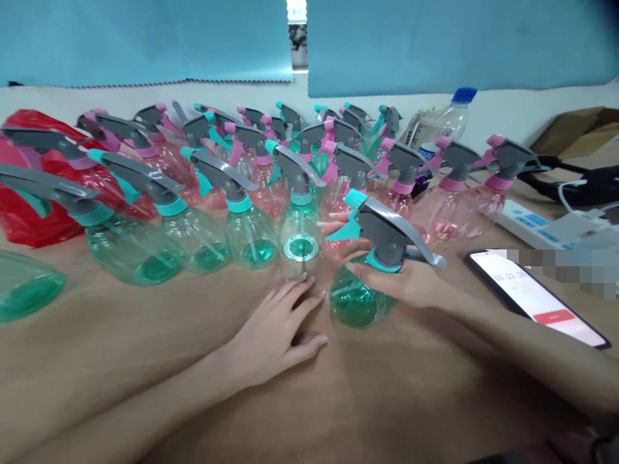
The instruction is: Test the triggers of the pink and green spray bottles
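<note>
A green spray bottle (360, 303) with a grey and turquoise trigger head is gripped by my right hand (411, 283), whose fingers wrap round it below the collar. It stands at the front of the group, right of centre. My left hand (285, 325) lies flat on the wooden table with fingers spread, holding nothing. Just beyond its fingertips stands another green spray bottle (298, 225). More green spray bottles line up to the left, among them one (251, 241) beside it and one (196, 241) further along.
Behind, several pink spray bottles (449, 209) and more green ones crowd toward the wall. At left lies a red plastic bag (43, 216). On the right are a lit phone (527, 290), a white power strip (527, 222), black cables and a cardboard box (575, 132). A blue-capped bottle (452, 122) stands behind.
</note>
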### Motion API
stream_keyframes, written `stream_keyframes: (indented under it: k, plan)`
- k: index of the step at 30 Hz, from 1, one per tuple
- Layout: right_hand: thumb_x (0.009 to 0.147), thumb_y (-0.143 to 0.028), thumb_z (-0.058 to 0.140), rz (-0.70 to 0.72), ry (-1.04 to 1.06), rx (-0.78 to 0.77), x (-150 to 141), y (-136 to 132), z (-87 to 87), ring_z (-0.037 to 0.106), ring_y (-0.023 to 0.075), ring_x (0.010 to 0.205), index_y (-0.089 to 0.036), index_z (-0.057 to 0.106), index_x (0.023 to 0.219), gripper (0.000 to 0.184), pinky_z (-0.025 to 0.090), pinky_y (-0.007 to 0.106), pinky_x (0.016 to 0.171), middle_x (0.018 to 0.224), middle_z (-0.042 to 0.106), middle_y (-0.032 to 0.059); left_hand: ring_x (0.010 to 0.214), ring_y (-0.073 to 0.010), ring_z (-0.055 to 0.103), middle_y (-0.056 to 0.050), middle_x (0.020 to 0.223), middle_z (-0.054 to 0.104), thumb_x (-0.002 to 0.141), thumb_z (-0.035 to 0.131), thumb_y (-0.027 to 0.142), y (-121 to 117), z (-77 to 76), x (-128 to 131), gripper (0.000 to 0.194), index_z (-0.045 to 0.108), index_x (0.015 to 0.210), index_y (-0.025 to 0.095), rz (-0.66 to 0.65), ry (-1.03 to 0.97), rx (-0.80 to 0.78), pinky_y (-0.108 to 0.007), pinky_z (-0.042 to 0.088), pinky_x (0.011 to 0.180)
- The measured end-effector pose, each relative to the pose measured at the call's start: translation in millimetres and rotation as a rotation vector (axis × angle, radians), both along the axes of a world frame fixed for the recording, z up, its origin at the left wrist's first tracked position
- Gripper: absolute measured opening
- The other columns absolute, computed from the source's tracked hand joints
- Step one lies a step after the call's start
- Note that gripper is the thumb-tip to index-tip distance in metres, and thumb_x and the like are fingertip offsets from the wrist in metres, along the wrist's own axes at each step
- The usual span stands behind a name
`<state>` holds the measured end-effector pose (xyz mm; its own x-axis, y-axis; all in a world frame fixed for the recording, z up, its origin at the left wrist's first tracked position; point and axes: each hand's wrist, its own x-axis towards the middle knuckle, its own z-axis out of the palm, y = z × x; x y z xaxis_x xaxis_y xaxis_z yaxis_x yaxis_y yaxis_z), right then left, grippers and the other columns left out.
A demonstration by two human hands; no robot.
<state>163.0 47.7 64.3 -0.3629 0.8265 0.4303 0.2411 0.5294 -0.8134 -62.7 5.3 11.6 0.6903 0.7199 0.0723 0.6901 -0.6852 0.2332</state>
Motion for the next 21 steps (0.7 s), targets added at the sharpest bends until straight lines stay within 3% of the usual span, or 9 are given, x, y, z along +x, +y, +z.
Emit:
stream_keyframes:
  k: [14, 21]
  plan:
    - [0.073, -0.019, 0.054, -0.026, -0.067, 0.037, -1.1, -1.1, 3.5, 0.069, 0.0175, 0.076, -0.024, 0.055, 0.073, 0.005, 0.059, 0.032, 0.071, 0.071, 0.067, -0.001, 0.136, -0.0309, 0.032, -0.015, 0.148, 0.038, 0.092, 0.051, 0.05, -0.5, -2.1, -0.2, 0.06, 0.044, 0.139, 0.015, -0.009, 0.0, 0.031, -0.049, 0.031, 0.108]
    - [0.072, -0.017, 0.055, 0.02, -0.014, 0.038, 0.7, 1.8, -1.3, 0.066, 0.0157, 0.072, -0.024, 0.057, 0.073, 0.007, 0.057, 0.031, 0.069, 0.079, 0.067, 0.0001, 0.136, -0.0308, 0.032, -0.016, 0.147, 0.039, 0.092, 0.051, 0.05, 0.1, -2.0, -0.4, 0.06, 0.043, 0.14, 0.014, -0.013, 0.0, 0.031, -0.05, 0.031, 0.108]
